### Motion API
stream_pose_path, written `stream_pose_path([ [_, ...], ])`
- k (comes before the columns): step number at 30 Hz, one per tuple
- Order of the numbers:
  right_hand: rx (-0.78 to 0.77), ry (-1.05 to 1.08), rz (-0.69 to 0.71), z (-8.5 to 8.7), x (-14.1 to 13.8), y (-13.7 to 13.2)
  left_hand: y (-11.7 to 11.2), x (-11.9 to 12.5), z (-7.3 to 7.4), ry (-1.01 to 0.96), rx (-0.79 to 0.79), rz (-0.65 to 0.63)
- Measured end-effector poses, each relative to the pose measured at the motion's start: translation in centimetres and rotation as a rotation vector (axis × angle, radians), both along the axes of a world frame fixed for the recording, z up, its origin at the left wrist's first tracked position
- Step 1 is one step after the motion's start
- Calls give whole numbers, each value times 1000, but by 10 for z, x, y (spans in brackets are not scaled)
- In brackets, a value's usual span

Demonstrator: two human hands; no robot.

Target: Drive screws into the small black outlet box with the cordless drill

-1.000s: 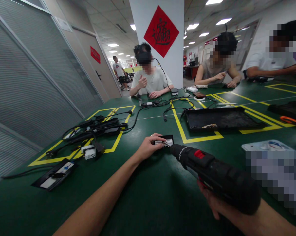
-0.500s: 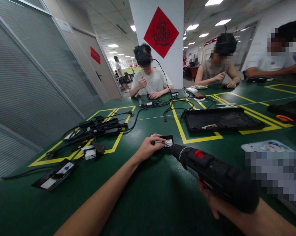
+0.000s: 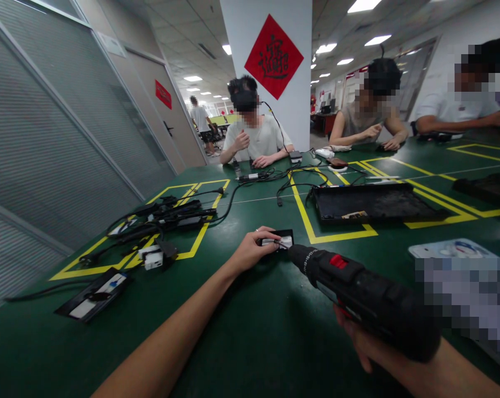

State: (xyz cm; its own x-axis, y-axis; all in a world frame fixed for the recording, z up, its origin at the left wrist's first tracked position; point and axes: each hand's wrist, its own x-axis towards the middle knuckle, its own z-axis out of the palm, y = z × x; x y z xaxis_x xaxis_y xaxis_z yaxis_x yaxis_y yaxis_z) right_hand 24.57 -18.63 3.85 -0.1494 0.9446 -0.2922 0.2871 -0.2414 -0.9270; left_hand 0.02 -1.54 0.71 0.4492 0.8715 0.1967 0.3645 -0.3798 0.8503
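Observation:
My left hand rests on the green table with its fingers closed on a small black part that has a white piece inside. My right hand grips a black electric screwdriver with a red switch. The driver's bit tip touches the small part just beside my left fingers. My right fingers are mostly hidden under the tool body.
A tangle of black cables and adapters lies at the left inside yellow tape marks. A flat black panel sits near the left edge. A black tray lies ahead on the right. Three seated people work across the table.
The view has shifted slightly. An orange-handled tool at the far right edge is no longer in sight. My hands and the screwdriver stay in place.

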Motion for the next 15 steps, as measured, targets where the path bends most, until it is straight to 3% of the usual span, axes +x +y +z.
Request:
stream_pose_path([
  [5,-86,43,14,31,3,-1,0,1,2,-4,3,-1],
  [12,-91,78,-11,30,3,-2,1,0,1,1,2,2],
  [15,-85,55,-4,40,3,-4,2,0,0,3,6,3],
])
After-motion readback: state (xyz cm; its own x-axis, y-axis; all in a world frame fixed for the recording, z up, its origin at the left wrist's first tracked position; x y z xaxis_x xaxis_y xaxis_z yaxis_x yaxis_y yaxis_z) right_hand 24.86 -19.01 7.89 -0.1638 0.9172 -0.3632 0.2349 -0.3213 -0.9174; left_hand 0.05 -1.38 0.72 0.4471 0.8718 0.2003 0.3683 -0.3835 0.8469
